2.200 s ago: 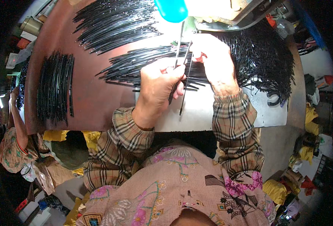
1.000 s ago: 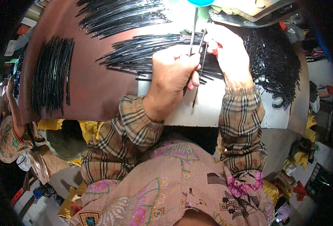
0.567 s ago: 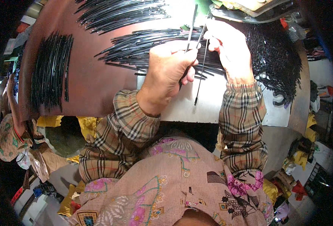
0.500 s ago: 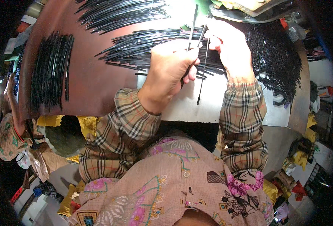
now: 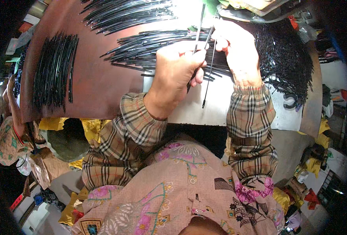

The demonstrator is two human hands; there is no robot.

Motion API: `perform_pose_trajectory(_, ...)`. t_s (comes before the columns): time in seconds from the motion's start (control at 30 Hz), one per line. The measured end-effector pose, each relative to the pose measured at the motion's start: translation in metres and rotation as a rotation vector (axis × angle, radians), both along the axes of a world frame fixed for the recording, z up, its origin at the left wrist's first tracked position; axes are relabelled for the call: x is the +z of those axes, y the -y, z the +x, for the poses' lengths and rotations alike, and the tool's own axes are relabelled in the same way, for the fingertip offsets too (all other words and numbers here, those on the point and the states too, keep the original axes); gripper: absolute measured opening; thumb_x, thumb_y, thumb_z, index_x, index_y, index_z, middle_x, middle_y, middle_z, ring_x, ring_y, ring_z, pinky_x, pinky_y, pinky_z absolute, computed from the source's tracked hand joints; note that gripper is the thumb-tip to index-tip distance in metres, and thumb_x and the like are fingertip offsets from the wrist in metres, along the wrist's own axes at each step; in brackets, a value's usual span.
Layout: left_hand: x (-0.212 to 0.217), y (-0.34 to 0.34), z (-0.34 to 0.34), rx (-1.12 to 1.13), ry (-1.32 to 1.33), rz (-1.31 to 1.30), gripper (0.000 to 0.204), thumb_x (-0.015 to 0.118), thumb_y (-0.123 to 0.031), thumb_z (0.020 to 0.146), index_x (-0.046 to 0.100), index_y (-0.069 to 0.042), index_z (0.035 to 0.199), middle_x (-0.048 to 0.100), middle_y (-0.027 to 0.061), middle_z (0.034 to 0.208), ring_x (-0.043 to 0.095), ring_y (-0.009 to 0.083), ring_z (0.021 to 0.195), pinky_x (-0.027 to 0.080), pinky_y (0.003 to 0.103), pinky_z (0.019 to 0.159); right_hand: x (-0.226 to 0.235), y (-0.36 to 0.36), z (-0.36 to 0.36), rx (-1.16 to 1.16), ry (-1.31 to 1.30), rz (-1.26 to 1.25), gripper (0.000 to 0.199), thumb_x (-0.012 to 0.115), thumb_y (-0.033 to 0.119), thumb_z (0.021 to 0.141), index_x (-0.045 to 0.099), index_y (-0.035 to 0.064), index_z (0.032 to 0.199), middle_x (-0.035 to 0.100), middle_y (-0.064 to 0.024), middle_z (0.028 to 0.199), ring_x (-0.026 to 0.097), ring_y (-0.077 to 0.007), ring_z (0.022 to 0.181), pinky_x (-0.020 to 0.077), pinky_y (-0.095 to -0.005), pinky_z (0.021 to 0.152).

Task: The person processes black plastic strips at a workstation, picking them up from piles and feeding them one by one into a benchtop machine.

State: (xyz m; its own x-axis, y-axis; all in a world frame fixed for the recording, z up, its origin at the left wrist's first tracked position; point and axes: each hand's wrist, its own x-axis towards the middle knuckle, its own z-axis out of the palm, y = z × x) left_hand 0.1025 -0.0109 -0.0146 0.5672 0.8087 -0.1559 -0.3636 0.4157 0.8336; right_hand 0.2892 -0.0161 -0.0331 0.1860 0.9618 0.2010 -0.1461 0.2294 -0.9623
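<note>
My left hand is closed around a thin dark rod that sticks up past its knuckles. My right hand pinches a second thin black rod, which hangs down over the pale sheet on the table. Both hands hover above a fan of long black rods laid across the brown table. Plaid sleeves cover both forearms.
A neat row of black rods lies at the left of the table, another spread at the far edge. A tangled heap of black rods fills the right side. Another person sits at the left edge. Yellow bags lie under the table.
The view has tilted so the table sits higher in the picture. Both hands stayed together over the rod fan, and the rod in my right hand now hangs lower over the pale sheet.
</note>
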Motion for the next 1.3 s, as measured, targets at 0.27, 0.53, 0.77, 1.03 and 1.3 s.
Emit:
perform_pose_trajectory(0.27, 0.001, -0.002, 0.001, -0.026, 0.018, -0.007, 0.013, 0.061, -0.005, 0.084, 0.062, 0.004, 0.094, 0.062, 0.0088, 0.077, 0.053, 0.0127, 0.054, 0.039, 0.023, 0.044, 0.004, -0.002, 0.009, 0.008, 0.211, -0.024, 0.025, 0.049, 0.002, 0.092, 0.061, -0.0062, 0.112, 0.062, -0.0045, 0.083, 0.048, -0.008, 0.063, 0.0406, -0.0198, 0.057)
perform_pose_trajectory(0.53, 0.01, -0.003, 0.002, -0.02, 0.129, -0.248, 0.005, 0.06, 0.003, 0.079, 0.062, 0.008, 0.081, 0.06, 0.0115, 0.069, 0.056, 0.0176, 0.051, 0.043, 0.026, 0.045, 0.01, -0.004, 0.008, 0.056, 0.299, -0.053, 0.029, 0.049, 0.005, 0.087, 0.065, -0.0048, 0.109, 0.062, -0.004, 0.081, 0.053, -0.008, 0.064, 0.0429, -0.0188, 0.053)
perform_pose_trajectory(0.77, 0.014, 0.0, 0.006, -0.034, 0.059, -0.2, 0.015, 0.058, -0.002, 0.082, 0.061, 0.006, 0.095, 0.062, 0.0093, 0.083, 0.052, 0.0142, 0.061, 0.039, 0.025, 0.052, 0.001, -0.001, 0.004, 0.074, 0.069, -0.006, 0.029, 0.051, 0.005, 0.085, 0.061, -0.0079, 0.108, 0.059, -0.0073, 0.08, 0.053, -0.0108, 0.063, 0.0444, -0.0205, 0.054)
perform_pose_trajectory(1.03, 0.017, 0.011, 0.003, -0.004, -0.1, 0.088, 0.021, 0.054, -0.011, 0.091, 0.059, -0.001, 0.109, 0.061, 0.0042, 0.085, 0.055, 0.0119, 0.059, 0.045, 0.025, 0.049, -0.004, 0.003, -0.02, -0.001, -0.032, 0.118, 0.023, 0.054, 0.018, 0.093, 0.059, -0.0037, 0.098, 0.056, -0.0047, 0.074, 0.053, -0.0112, 0.062, 0.0445, -0.0242, 0.058)
perform_pose_trajectory(1.3, -0.002, -0.042, -0.145, 0.675, -1.321, 1.053, 0.036, 0.057, -0.017, 0.092, 0.058, -0.006, 0.126, 0.058, 0.0113, 0.081, 0.056, 0.0259, 0.074, 0.047, 0.038, 0.073, 0.033, 0.031, -0.015, -0.012, 0.064, -0.055, 0.021, 0.058, 0.015, 0.091, 0.063, -0.0027, 0.101, 0.06, -0.003, 0.079, 0.049, -0.0052, 0.06, 0.0401, -0.0185, 0.052)
